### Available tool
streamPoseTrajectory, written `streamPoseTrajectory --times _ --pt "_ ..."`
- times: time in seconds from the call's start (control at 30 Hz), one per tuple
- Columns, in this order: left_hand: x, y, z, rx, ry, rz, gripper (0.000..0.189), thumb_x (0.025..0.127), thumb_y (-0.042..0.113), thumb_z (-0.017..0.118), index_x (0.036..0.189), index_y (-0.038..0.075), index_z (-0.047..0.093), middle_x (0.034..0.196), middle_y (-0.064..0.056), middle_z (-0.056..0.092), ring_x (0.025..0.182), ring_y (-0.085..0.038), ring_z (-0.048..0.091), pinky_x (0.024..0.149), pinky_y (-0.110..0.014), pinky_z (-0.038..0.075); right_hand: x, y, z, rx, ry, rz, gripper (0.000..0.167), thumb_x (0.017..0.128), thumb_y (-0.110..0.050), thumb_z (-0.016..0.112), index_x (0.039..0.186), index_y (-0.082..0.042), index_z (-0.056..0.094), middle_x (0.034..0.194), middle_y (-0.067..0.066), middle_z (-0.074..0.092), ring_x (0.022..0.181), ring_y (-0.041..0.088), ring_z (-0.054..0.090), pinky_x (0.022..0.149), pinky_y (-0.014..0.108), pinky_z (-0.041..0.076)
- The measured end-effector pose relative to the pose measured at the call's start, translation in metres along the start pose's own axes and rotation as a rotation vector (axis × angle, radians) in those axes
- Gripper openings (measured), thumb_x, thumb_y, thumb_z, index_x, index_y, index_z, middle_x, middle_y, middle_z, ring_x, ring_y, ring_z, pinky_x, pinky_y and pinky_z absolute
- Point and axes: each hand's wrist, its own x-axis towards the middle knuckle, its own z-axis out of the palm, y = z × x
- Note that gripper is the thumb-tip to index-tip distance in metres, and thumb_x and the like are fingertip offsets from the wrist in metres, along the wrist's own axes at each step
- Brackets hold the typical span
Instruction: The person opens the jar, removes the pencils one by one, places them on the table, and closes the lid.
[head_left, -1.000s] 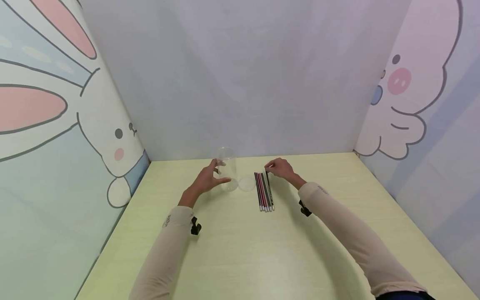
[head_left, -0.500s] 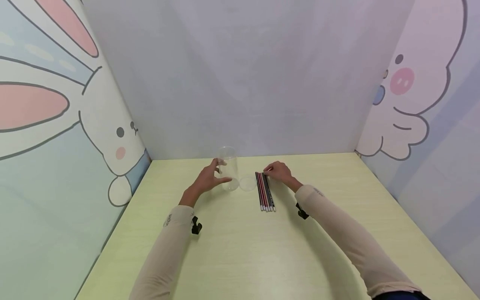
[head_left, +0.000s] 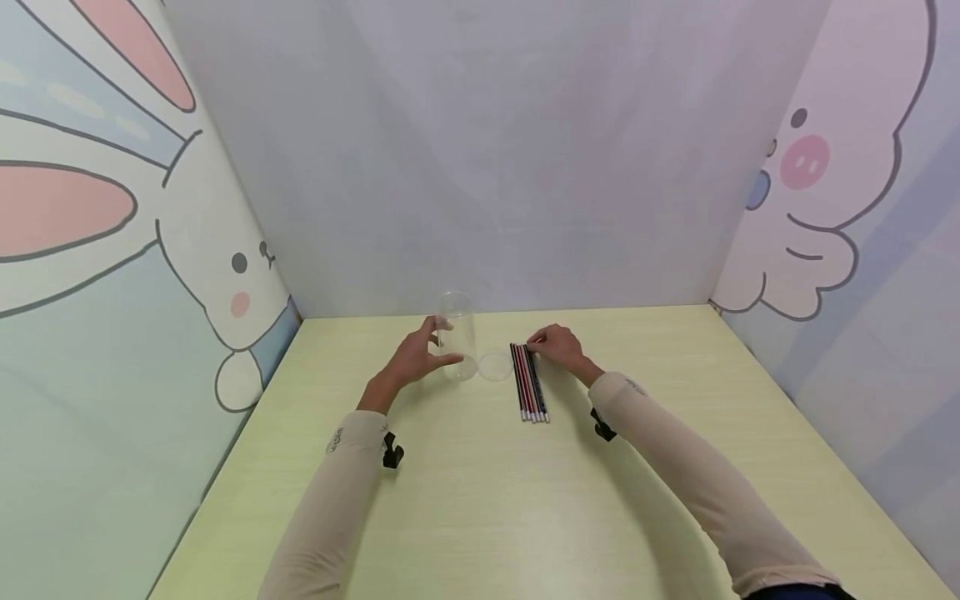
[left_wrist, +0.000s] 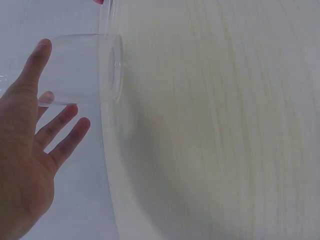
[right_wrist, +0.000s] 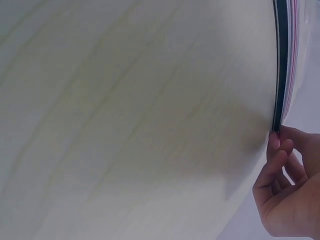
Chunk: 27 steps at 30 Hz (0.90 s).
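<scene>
A clear plastic cylinder (head_left: 459, 333) stands upright near the back of the table. My left hand (head_left: 411, 357) holds it from the left side, thumb and fingers spread round its wall. In the left wrist view the thumb crosses in front of the cylinder (left_wrist: 75, 67). Touching or close to its base lies a clear round lid (head_left: 495, 367). To the right of the lid lies a row of several pencils (head_left: 528, 387), dark and red, with silvery ends toward me. At their far end my right hand (head_left: 558, 343) pinches the tip of the rightmost dark pencil (right_wrist: 282, 65).
The pale yellow wood-grain table (head_left: 465, 500) carries these things close to its back edge. A grey wall (head_left: 495, 167) rises directly behind. Side walls printed with a cartoon rabbit (head_left: 217, 292) and another cartoon animal (head_left: 825, 167) border the table left and right.
My right hand has moved slightly left and toward me, bringing the rightmost dark pencil's far end against the row. The left hand and the cylinder have stayed in place.
</scene>
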Motion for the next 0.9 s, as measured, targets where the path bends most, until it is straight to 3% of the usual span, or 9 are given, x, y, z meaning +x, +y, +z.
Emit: streamPoseTrajectory --times 0.27,0.53,0.63,0.9 --pt "0.0011 -0.0031 0.0005 -0.001 0.002 -0.001 0.068 0.092 0.033 0.083 0.142 0.01 0.043 0.149 -0.016 0.053 0.124 -0.036 0.06 0.093 -0.053 0.051 -0.0033 -0.0015 0.0 0.012 0.003 -0.006 0.022 0.099 -0.023 0.071 0.112 -0.007 0.08 0.11 0.011 0.078 0.098 0.03 0.072 0.076 0.041 0.057" --pt "0.0015 -0.0053 0.0006 -0.004 -0.003 -0.009 0.067 0.092 0.033 0.082 0.141 0.011 0.043 0.149 -0.014 0.053 0.125 -0.037 0.059 0.091 -0.052 0.051 -0.0023 -0.003 -0.0013 0.021 -0.025 0.021 0.024 0.1 -0.026 0.072 0.115 -0.008 0.079 0.108 0.01 0.078 0.084 0.024 0.073 0.063 0.031 0.052" --pt "0.0013 -0.0052 0.0006 0.0 -0.002 -0.007 0.067 0.092 0.033 0.082 0.142 0.012 0.042 0.148 -0.012 0.054 0.126 -0.037 0.06 0.092 -0.052 0.051 -0.0019 -0.0018 -0.0013 0.029 -0.024 0.015 0.025 0.1 -0.026 0.072 0.116 -0.009 0.079 0.109 0.01 0.078 0.085 0.024 0.073 0.066 0.034 0.054" --pt "0.0012 -0.006 0.0014 0.003 0.002 -0.003 0.07 0.091 0.034 0.083 0.143 0.013 0.042 0.149 -0.014 0.054 0.124 -0.036 0.06 0.094 -0.053 0.05 -0.0038 -0.0014 -0.0045 0.052 0.021 -0.08 0.026 0.1 -0.021 0.071 0.118 -0.003 0.077 0.114 0.013 0.077 0.104 0.032 0.071 0.086 0.046 0.057"
